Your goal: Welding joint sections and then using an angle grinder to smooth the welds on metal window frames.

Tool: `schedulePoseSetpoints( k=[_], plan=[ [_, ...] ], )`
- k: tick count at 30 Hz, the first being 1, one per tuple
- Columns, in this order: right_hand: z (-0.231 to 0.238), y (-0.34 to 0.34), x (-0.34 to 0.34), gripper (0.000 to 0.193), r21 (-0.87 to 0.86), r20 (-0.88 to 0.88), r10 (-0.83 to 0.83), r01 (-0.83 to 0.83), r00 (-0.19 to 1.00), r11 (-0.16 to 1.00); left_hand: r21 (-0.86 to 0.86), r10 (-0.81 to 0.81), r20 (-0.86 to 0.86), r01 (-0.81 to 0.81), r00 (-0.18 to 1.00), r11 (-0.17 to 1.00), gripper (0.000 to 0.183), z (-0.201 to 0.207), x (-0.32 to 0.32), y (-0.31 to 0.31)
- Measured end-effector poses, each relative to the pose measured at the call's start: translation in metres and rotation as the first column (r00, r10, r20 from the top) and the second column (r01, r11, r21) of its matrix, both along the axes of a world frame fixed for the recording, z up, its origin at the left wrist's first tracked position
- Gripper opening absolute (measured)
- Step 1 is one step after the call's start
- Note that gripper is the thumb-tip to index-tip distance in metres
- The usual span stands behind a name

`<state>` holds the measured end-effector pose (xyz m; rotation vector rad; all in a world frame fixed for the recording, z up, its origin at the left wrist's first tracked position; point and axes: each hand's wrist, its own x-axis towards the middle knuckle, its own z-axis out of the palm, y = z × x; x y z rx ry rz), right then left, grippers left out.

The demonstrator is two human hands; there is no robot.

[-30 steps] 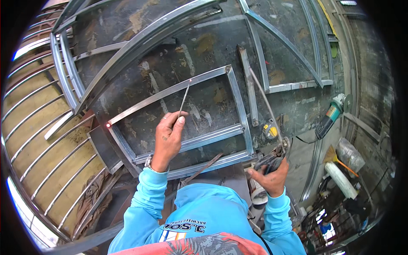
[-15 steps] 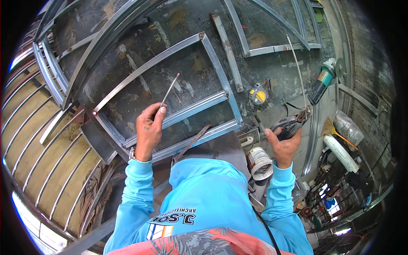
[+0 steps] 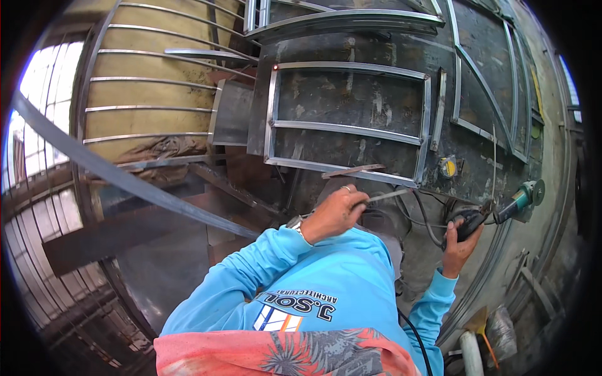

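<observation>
Your left hand (image 3: 337, 212) is closed on a thin stick (image 3: 387, 196), low in front of your shirt (image 3: 320, 276). Your right hand (image 3: 462, 246) is wrapped round the black holder (image 3: 470, 225), and a long rod (image 3: 494, 160) sticks out of it, pointing away from you. The frame (image 3: 348, 131) lies flat on the dark table (image 3: 389, 50), just past your left hand. Its far left corner (image 3: 274, 67) glows red, so treat it as hot and don't touch it. Grip the holder snugly and mind where the rod's tip points. The grinder (image 3: 522, 199) sits near that hand, so don't bump it. Let the cable (image 3: 428, 225) hang slack. Watch the brown strip (image 3: 360, 169) across the frame's near side, too.
</observation>
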<state>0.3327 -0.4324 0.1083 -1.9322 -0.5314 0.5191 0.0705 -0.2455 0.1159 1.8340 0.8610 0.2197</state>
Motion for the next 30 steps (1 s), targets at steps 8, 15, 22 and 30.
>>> schedulePoseSetpoints(
  k=[8, 15, 22, 30],
  plan=[
    [0.020, -0.002, -0.005, 0.018, 0.193, -0.205, 0.057, -0.017, 0.977, 0.981, 0.291, 0.136, -0.081, -0.107, 0.987, 0.951, 0.024, -0.003, -0.042, 0.028],
    [0.025, -0.022, -0.015, 0.011, 0.101, -0.099, 0.011, -0.001, 0.995, 0.995, 0.458, 0.087, -0.078, -0.042, 0.993, 0.888, 0.019, -0.059, -0.005, 0.122],
    [0.026, -0.016, -0.052, 0.024, 0.028, -0.068, -0.198, 0.200, 0.978, 0.979, 0.445, -0.013, -0.112, 0.061, 0.994, 0.893, 0.020, -0.100, 0.034, 0.202],
    [0.013, -0.001, -0.078, 0.053, -0.089, 0.033, -0.297, 0.298, 0.954, 0.950, 0.354, -0.099, -0.084, 0.123, 0.991, 0.927, 0.024, -0.111, 0.039, 0.234]
  ],
)
